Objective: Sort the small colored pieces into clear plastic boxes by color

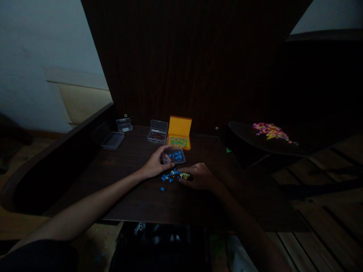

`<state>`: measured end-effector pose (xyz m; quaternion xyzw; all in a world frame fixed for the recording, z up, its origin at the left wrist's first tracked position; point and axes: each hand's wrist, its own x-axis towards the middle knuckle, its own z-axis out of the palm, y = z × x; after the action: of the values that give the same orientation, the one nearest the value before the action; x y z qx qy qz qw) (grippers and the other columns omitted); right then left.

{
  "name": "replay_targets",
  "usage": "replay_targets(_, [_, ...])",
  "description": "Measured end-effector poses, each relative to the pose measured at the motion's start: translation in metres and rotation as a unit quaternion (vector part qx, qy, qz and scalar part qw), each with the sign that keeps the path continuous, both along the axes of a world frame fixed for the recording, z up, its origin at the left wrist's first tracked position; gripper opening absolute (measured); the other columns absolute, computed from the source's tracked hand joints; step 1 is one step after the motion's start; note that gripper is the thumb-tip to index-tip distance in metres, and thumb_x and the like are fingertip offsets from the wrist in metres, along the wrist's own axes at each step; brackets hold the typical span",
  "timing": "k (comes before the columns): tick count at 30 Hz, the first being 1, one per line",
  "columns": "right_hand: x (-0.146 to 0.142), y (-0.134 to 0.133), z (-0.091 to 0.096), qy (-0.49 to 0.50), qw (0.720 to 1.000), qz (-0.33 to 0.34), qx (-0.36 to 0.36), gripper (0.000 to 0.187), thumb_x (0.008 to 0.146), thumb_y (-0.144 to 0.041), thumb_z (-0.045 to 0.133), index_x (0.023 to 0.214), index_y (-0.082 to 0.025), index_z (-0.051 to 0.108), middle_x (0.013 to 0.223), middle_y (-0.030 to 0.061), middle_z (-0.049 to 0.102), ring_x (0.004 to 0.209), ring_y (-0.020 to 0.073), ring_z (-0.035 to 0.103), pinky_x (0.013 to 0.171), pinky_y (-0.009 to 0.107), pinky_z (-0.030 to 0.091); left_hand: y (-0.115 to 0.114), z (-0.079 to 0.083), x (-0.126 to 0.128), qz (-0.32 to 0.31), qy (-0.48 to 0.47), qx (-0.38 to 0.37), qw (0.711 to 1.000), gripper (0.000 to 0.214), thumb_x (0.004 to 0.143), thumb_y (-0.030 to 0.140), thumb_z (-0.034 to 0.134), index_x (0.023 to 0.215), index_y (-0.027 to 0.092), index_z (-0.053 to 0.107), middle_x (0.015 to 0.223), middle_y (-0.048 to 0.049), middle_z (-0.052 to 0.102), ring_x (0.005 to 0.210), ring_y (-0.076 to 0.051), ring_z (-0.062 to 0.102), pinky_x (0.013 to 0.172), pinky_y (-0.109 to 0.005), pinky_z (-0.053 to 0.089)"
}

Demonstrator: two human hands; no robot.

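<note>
My left hand point(157, 163) wraps its fingers round the near left side of a small clear box point(174, 156) that holds blue pieces. Just in front of the box lies a scatter of small blue and yellow pieces point(171, 175) on the dark table point(133, 196). My right hand point(199, 176) rests on the table right of that scatter, fingers curled and fingertips touching the yellow pieces. The light is dim, so whether it grips any piece is not clear.
An open orange box point(179, 133) with green pieces stands behind the clear box. A clear box with dark red pieces point(157, 136) sits left of it. Two more clear boxes point(113, 140) lie far left. A pile of pink and yellow pieces point(270, 131) lies on a dark surface at right.
</note>
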<state>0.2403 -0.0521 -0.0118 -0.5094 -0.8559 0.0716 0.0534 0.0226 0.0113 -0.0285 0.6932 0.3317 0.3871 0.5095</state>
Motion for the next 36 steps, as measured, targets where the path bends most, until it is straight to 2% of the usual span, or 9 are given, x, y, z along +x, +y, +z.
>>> replay_targets(7, [-0.005,-0.002,-0.003,-0.031,0.999,-0.008,-0.001,0.045,0.083,-0.056,0.056,0.123,-0.035,0.062,0.099,0.0077,0.071,0.090,0.0226,0.063,0.080,0.033,0.041,-0.001,0.001,0.000,0.002,0.003,-0.005,1.000,0.071,0.069,0.023,0.073,0.131,0.015,0.040,0.076,0.0019,0.056,0.070,-0.014,0.058,0.070,-0.031,0.050])
replay_targets(16, [-0.007,-0.005,-0.007,0.051,0.998,0.029,0.006,0.041,0.079,-0.052,0.062,0.115,-0.034,0.067,0.098,0.0048,0.073,0.089,0.0201,0.064,0.083,0.032,0.040,0.000,0.000,0.000,0.001,0.001,0.006,1.000,0.071,0.069,0.024,0.073,0.131,0.015,0.039,0.076,0.0015,0.057,0.071,-0.015,0.059,0.072,-0.032,0.051])
replay_targets(23, [-0.011,-0.006,-0.002,0.037,0.998,0.055,-0.018,0.040,0.080,-0.050,0.061,0.116,-0.033,0.067,0.088,0.0046,0.074,0.086,0.0209,0.065,0.078,0.032,0.040,0.000,-0.001,0.000,-0.002,0.000,0.006,1.000,0.070,0.069,0.024,0.073,0.130,0.016,0.040,0.076,0.0017,0.057,0.070,-0.014,0.059,0.071,-0.032,0.051])
replay_targets(31, [-0.015,-0.007,-0.004,-0.009,1.000,0.008,-0.009,0.043,0.083,-0.056,0.055,0.121,-0.036,0.063,0.094,0.0073,0.072,0.087,0.0224,0.064,0.079,0.034,0.039,0.002,-0.003,0.000,-0.004,-0.003,0.007,1.000,0.070,0.069,0.025,0.073,0.130,0.016,0.040,0.076,0.0018,0.057,0.071,-0.014,0.058,0.071,-0.031,0.050])
replay_targets(36, [-0.018,-0.007,-0.004,-0.037,0.999,-0.009,-0.001,0.046,0.084,-0.058,0.054,0.123,-0.034,0.062,0.091,0.0083,0.071,0.086,0.0213,0.063,0.079,0.032,0.038,0.000,0.001,0.000,-0.001,-0.003,-0.001,1.000,0.071,0.069,0.024,0.073,0.131,0.014,0.039,0.076,0.0014,0.057,0.072,-0.014,0.057,0.072,-0.031,0.049])
